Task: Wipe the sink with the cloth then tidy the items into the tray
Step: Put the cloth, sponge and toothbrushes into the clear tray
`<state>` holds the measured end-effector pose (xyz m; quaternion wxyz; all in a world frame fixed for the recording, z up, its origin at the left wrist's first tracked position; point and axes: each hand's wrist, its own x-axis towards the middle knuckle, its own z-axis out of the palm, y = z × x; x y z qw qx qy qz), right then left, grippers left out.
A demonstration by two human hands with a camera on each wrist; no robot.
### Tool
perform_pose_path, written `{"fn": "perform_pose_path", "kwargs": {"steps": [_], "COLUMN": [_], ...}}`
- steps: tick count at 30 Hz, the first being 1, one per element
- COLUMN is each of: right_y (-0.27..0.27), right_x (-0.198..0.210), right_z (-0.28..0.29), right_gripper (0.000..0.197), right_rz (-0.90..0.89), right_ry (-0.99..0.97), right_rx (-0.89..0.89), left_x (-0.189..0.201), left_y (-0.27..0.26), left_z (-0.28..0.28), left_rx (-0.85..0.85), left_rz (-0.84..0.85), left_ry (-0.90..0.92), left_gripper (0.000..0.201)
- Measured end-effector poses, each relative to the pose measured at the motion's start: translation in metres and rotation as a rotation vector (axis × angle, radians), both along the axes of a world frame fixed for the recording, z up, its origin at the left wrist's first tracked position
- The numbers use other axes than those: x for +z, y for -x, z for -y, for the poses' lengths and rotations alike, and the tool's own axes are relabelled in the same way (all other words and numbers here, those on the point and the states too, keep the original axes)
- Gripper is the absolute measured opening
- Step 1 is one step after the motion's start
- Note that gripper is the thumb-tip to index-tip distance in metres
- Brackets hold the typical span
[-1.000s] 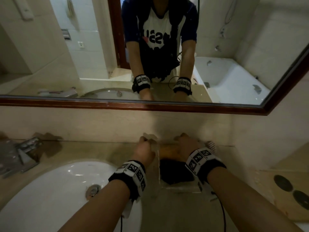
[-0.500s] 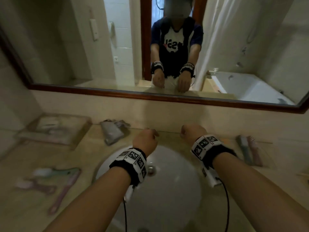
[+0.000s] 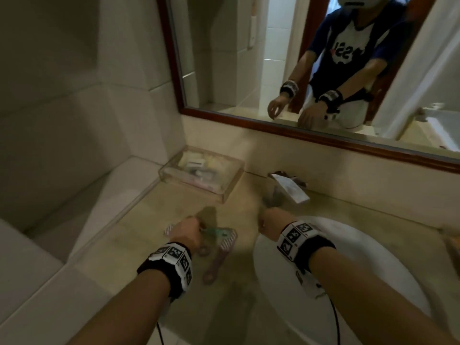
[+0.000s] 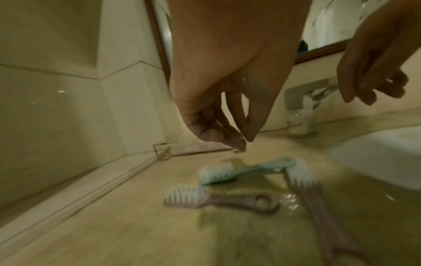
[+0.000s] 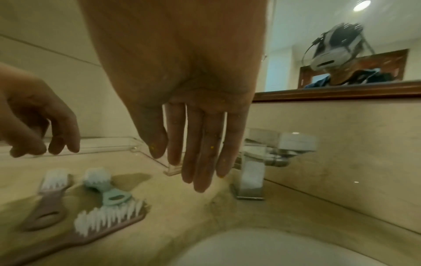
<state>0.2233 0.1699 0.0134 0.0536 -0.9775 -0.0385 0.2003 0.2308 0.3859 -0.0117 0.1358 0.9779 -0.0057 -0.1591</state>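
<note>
Three brushes lie on the beige counter left of the sink point(image 3: 361, 257): a teal one point(image 4: 239, 172), a short brown one point(image 4: 227, 199) and a long brown one point(image 4: 314, 207). My left hand point(image 3: 185, 231) hovers just above them with its fingers point(image 4: 249, 126) hanging loosely curled and holding nothing. My right hand point(image 3: 270, 224) hangs over the sink's left rim near the faucet point(image 3: 288, 188), its fingers point(image 5: 200, 162) straight and empty. The clear tray point(image 3: 231, 185) stands against the back wall left of the faucet, with small items inside. No cloth is in view.
A wood-framed mirror point(image 3: 323, 140) runs along the back wall above the counter. A tiled wall and a white ledge point(image 3: 104, 195) bound the counter on the left. Bare counter lies between the brushes and the tray.
The view has swung left from the counter's right end, across the sink, to its left side. Both hands moved left with it; the left hand now hangs over the brushes.
</note>
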Motion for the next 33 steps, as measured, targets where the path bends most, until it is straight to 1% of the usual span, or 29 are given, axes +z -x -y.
{"fn": "perform_pose_path", "kwargs": {"steps": [3, 4, 6, 8, 11, 13, 14, 15, 17, 18, 19, 20, 23, 26, 28, 31, 33], "right_y": [-0.024, -0.031, -0.045, -0.055, -0.066, -0.075, -0.078, -0.079, -0.076, -0.074, -0.074, -0.072, -0.069, -0.070, -0.071, -0.070, -0.065], "right_x": [-0.012, -0.017, -0.028, -0.038, -0.053, -0.069, -0.073, -0.074, -0.067, -0.063, -0.063, -0.059, -0.056, -0.049, -0.044, -0.040, -0.032], "right_z": [-0.028, -0.036, -0.051, -0.066, -0.084, -0.091, -0.092, -0.093, -0.095, -0.096, -0.097, -0.098, -0.102, -0.106, -0.108, -0.101, -0.096], "right_gripper": [0.026, 0.025, 0.024, 0.024, 0.017, 0.018, 0.011, 0.006, 0.009, 0.022, 0.029, 0.030, 0.029, 0.030, 0.031, 0.030, 0.025], "right_rz": [-0.028, -0.031, -0.053, -0.085, -0.123, -0.159, -0.162, -0.148, -0.148, -0.148, -0.153, -0.136, -0.124, -0.191, -0.209, -0.180, -0.169], "right_ry": [0.015, 0.007, -0.028, -0.052, -0.041, -0.030, -0.032, -0.048, -0.108, -0.137, -0.130, -0.125, -0.091, -0.005, 0.042, 0.067, 0.066], "right_rx": [0.101, 0.122, 0.142, 0.159, 0.209, 0.227, 0.232, 0.233, 0.223, 0.229, 0.225, 0.224, 0.219, 0.237, 0.242, 0.209, 0.189], "left_x": [-0.016, -0.022, -0.031, -0.039, -0.049, -0.049, -0.050, -0.051, -0.050, -0.050, -0.049, -0.047, -0.040, -0.038, -0.042, -0.047, -0.041], "left_y": [-0.005, -0.006, -0.007, -0.008, -0.018, -0.024, -0.027, -0.030, -0.037, -0.039, -0.041, -0.042, -0.042, -0.039, -0.035, -0.027, -0.023], "left_z": [-0.025, -0.030, -0.033, -0.033, -0.033, -0.032, -0.031, -0.029, -0.024, -0.023, -0.023, -0.021, -0.019, -0.017, -0.021, -0.029, -0.029], "left_rx": [-0.013, -0.050, -0.180, -0.293, -0.382, -0.453, -0.471, -0.473, -0.498, -0.504, -0.519, -0.527, -0.510, -0.474, -0.443, -0.386, -0.390], "left_rz": [-0.001, 0.006, 0.012, -0.005, -0.072, -0.125, -0.136, -0.147, -0.153, -0.148, -0.141, -0.143, -0.156, -0.154, -0.131, -0.093, -0.106], "left_ry": [-0.094, -0.139, -0.246, -0.309, -0.383, -0.429, -0.446, -0.448, -0.453, -0.453, -0.457, -0.466, -0.493, -0.509, -0.481, -0.389, -0.412], "left_gripper": [0.036, 0.036, 0.039, 0.039, 0.037, 0.038, 0.039, 0.040, 0.040, 0.039, 0.039, 0.039, 0.040, 0.041, 0.042, 0.039, 0.034]}}
